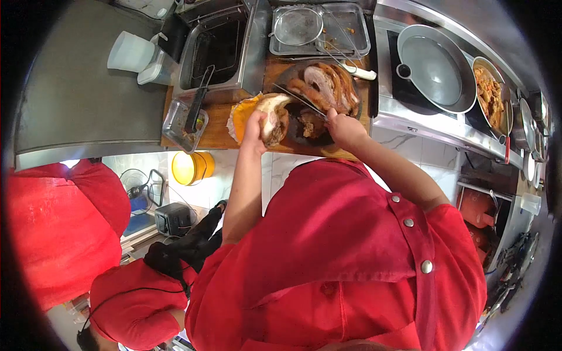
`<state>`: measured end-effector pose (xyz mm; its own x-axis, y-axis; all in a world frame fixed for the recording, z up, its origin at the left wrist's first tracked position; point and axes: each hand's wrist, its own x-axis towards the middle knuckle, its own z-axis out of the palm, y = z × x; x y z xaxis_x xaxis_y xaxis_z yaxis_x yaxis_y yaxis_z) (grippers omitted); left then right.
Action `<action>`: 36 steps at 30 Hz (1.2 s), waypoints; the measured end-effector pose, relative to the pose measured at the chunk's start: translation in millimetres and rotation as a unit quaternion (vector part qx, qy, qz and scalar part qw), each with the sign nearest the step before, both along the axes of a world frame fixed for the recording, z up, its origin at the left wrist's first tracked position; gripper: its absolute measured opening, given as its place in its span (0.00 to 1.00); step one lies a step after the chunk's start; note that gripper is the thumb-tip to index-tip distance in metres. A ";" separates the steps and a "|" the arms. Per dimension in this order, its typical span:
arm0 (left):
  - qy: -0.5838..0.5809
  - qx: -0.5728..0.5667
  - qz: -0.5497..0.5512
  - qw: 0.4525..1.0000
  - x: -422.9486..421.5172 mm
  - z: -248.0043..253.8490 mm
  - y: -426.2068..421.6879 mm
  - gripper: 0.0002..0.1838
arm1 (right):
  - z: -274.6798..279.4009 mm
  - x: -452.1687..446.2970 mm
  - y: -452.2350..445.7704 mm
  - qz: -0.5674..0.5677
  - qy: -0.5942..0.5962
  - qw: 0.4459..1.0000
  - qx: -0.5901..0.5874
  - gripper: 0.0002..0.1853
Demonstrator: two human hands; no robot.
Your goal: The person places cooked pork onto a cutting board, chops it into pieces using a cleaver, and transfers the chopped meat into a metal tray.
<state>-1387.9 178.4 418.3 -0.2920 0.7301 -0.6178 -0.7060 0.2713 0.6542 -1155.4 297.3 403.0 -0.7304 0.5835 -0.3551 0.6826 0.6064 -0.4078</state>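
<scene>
My left hand (253,136) is closed around a chunk of cooked meat (273,121), pale on top and browned below, held at the near left edge of a dark round board (293,141). In my right hand (346,130) is a knife (300,99), its blade slanting up and left over the board. Behind the blade lie large browned meat pieces (331,85) with pale cut faces. A smaller meat scrap (312,124) rests on the board between my hands. Beside my left hand is something orange with a pale crinkled edge (241,117), partly hidden.
A deep fryer (252,52) and a clear container (174,124) stand left. Metal trays (357,35) and a strainer (297,26) sit behind. At right are a large pan (436,67) and a pan of food (490,96). Two people in red (64,234) are at left.
</scene>
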 end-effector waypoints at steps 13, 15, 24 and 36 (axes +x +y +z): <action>0.082 0.085 0.042 0.992 -6.2 22.0 72.6 0.21 | 33.3 38.2 9.7 -0.240 0.255 0.926 -0.140 0.17; 0.164 0.036 0.049 0.985 -4.4 0.0 100.2 0.22 | 29.1 54.2 14.8 -0.318 0.321 0.855 -0.255 0.12; 0.543 -0.043 -0.074 0.836 -26.7 -20.8 201.3 0.32 | 12.0 175.1 -37.8 -0.419 0.314 0.785 -0.330 0.11; 0.664 0.051 -0.079 0.742 -2.0 10.0 214.5 0.31 | -15.6 190.9 -56.8 -0.457 0.349 0.718 -0.393 0.09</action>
